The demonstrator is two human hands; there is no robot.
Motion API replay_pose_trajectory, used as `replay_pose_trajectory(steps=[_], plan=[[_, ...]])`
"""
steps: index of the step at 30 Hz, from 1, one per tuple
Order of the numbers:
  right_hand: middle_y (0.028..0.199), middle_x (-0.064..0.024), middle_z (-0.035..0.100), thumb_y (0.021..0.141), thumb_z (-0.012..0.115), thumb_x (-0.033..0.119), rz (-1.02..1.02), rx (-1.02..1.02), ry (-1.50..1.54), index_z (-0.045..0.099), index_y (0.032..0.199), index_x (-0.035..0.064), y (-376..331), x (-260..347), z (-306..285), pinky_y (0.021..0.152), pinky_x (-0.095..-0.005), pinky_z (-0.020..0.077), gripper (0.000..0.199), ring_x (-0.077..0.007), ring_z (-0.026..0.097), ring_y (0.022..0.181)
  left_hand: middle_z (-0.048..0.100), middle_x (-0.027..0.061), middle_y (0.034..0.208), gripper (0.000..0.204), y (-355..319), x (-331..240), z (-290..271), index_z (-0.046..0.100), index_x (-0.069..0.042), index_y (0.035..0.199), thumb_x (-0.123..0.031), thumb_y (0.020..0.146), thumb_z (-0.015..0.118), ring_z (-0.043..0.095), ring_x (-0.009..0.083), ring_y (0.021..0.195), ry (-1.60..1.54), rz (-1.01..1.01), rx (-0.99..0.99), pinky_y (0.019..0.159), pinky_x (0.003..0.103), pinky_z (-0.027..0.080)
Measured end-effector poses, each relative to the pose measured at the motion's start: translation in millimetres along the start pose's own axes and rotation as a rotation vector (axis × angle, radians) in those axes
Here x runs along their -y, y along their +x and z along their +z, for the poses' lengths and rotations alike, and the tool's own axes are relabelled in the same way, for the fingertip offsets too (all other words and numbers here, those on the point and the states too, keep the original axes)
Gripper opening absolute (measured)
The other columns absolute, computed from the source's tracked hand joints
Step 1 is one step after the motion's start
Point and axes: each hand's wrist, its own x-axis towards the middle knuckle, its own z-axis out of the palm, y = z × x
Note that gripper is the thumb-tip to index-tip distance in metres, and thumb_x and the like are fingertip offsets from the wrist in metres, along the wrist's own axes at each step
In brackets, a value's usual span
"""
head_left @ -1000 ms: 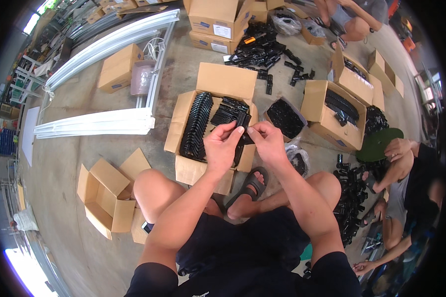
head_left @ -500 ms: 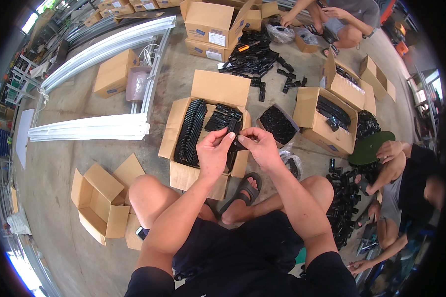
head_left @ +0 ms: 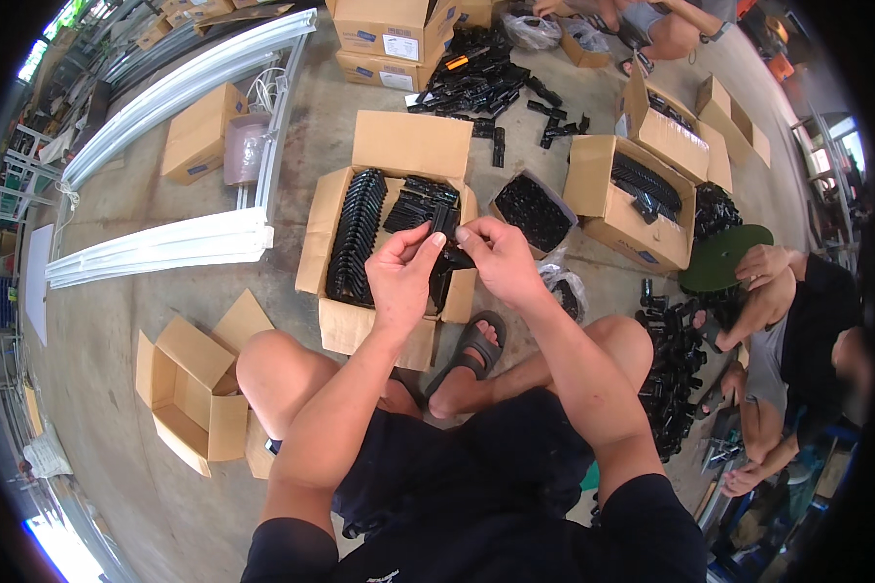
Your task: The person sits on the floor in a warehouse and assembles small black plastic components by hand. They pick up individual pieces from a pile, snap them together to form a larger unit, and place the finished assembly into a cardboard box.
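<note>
In front of me, over an open cardboard box (head_left: 331,225), I hold a short black tube-like part (head_left: 441,222). My left hand (head_left: 405,277) is closed on it, with the thumb along its near end. The closed fingertips of my right hand (head_left: 502,260) pinch at its right side; any small piece between them is hidden. In the box below, similar black parts (head_left: 357,236) stand in a tight row on the left. More of them (head_left: 421,206) lie stacked at the far right inside, partly covered by my hands.
Right of the box stands a carton of small black pieces (head_left: 535,213), beside a clear plastic bag (head_left: 563,284). A black pile (head_left: 486,73) lies beyond. Another parts box (head_left: 593,199) stands farther right, near a co-worker's hand (head_left: 763,262). An opened carton (head_left: 190,374) is at left, below white rails (head_left: 165,248).
The view has shifted, so the boxes sit slightly higher and further left. My right fingertips have moved up along the black part. The lower co-worker's hand at right has shifted.
</note>
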Motion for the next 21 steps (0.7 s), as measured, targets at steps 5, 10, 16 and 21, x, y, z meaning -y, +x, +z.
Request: replay_pose_trajectory(steps=[5,10,16,21], plan=[[0.085,-0.0033,0.068,0.097,0.069,0.018,0.02,0.029,0.16,0.069,0.101,-0.0037,-3,10,-1,0.068,-0.0291,0.0468,0.022,-0.0094,0.058,0.077,0.075,0.0102,0.102,0.024,2,0,1,0.069,0.008,0.116,0.0,0.093,0.072,0.068,0.0078,0.089,-0.002,-0.003,-0.003,0.08,0.021,0.055],[0.083,-0.0034,0.067,0.098,0.068,0.02,-0.036,0.008,0.007,0.069,0.1,-0.004,1,5,-4,0.066,-0.0295,0.0462,0.024,-0.0091,0.058,0.076,0.075,0.0107,0.104,0.024,2,0,3,0.069,0.008,0.116,0.001,0.093,0.072,0.068,0.0079,0.09,0.005,-0.01,0.013,0.08,0.021,0.055],[0.084,-0.0019,0.066,0.1,0.065,0.021,0.045,0.036,0.099,0.069,0.101,-0.004,3,-1,-7,0.068,-0.0281,0.0461,0.025,-0.0084,0.056,0.077,0.075,0.0105,0.103,0.023,2,0,5,0.069,0.007,0.116,0.001,0.094,0.071,0.068,0.0079,0.09,-0.005,-0.012,0.015,0.08,0.021,0.055],[0.09,0.0012,0.065,0.101,0.063,0.017,0.079,0.089,0.138,0.069,0.102,-0.002,-3,13,-8,0.074,-0.0251,0.0458,0.02,-0.0063,0.054,0.083,0.075,0.0099,0.102,0.022,2,2,6,0.069,0.007,0.115,0.001,0.094,0.071,0.068,0.0075,0.088,-0.039,-0.019,0.011,0.079,0.021,0.055]])
